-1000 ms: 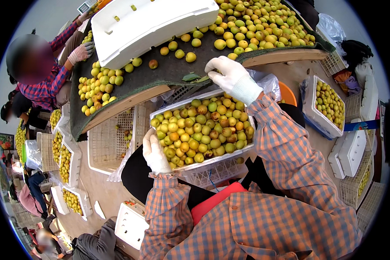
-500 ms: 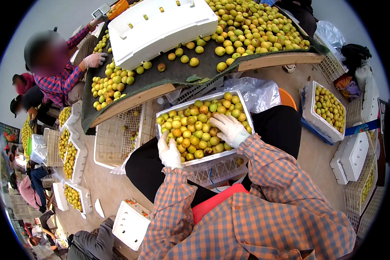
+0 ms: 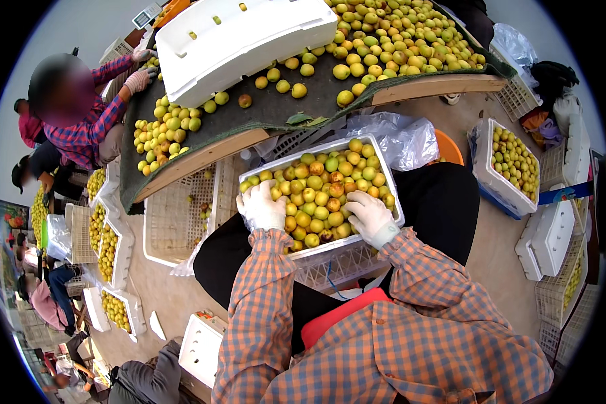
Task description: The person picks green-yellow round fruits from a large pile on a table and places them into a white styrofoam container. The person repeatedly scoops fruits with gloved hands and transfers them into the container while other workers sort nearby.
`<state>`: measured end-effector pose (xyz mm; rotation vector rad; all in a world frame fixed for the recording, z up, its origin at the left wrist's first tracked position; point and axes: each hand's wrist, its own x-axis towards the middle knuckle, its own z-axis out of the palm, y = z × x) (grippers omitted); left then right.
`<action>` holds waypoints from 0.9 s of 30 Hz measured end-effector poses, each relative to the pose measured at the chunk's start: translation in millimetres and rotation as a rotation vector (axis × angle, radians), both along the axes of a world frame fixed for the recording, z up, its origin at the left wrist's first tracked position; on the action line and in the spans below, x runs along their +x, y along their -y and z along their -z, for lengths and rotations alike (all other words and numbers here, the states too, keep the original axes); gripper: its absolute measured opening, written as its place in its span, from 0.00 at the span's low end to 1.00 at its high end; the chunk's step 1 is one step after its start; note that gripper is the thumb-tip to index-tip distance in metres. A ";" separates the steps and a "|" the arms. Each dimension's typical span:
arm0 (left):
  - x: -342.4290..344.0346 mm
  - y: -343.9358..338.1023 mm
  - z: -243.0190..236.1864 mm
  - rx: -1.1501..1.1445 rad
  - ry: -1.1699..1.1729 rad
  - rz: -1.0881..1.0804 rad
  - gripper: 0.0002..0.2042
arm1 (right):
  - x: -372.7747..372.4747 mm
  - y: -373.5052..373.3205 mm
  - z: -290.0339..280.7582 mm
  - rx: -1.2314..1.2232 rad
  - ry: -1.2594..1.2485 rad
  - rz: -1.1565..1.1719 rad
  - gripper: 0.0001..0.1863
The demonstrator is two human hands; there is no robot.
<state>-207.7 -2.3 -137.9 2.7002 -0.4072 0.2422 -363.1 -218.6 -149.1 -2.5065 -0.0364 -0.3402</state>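
Observation:
A white foam box [image 3: 396,202] full of round yellow-green fruits [image 3: 325,180], which look like plums, rests over my lap on a plastic crate [image 3: 343,264]. Some fruits have orange or brown patches. My left hand [image 3: 261,205], in a white glove, lies over the fruits at the box's left side, fingers spread and slightly bent. Also gloved in white, my right hand [image 3: 370,217] rests on the fruits near the right front edge, its fingers apart and curved. Neither hand has a fruit visibly lifted; what lies under the palms is hidden.
Ahead stands a dark-covered sorting table [image 3: 249,124] with a wooden edge, loose fruits and a large white foam box [image 3: 249,44]. A co-worker [image 3: 87,128] sits at left. Filled foam boxes [image 3: 118,249] line the left; another [image 3: 481,168] stands right. An orange bucket [image 3: 449,147] is beyond my knee.
My left hand has gone from the box's left wall onto the fruits. My right hand has drawn back from the middle toward the near right edge. The co-worker's hands have shifted.

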 end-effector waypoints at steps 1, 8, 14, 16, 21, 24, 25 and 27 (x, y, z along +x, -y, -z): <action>-2.9 -1.3 -4.7 -0.085 -0.038 -0.028 0.24 | -1.7 -1.8 1.5 0.002 0.009 0.024 0.14; -60.0 12.0 -101.0 -1.008 -0.259 0.110 0.26 | 10.3 -9.9 -1.5 -0.002 0.061 0.123 0.11; -81.7 15.3 -135.3 -1.019 -0.238 0.169 0.24 | 10.6 -9.9 -4.5 0.005 0.045 0.122 0.10; -85.5 13.1 -135.1 -0.991 -0.243 0.183 0.24 | 10.0 -10.5 -4.9 0.008 0.039 0.119 0.10; -91.2 8.8 -131.7 -0.914 -0.233 0.205 0.23 | 8.8 -10.1 -4.6 -0.006 0.025 0.110 0.11; -94.6 7.4 -137.0 -0.887 -0.170 0.207 0.20 | 8.4 -9.6 -2.8 -0.023 0.025 0.111 0.11; -94.7 6.3 -135.8 -0.880 -0.157 0.221 0.20 | 8.6 -9.9 -3.0 -0.028 0.025 0.112 0.11; -94.3 3.6 -131.7 -0.865 -0.130 0.248 0.19 | 9.6 -11.3 -3.6 -0.035 0.025 0.112 0.11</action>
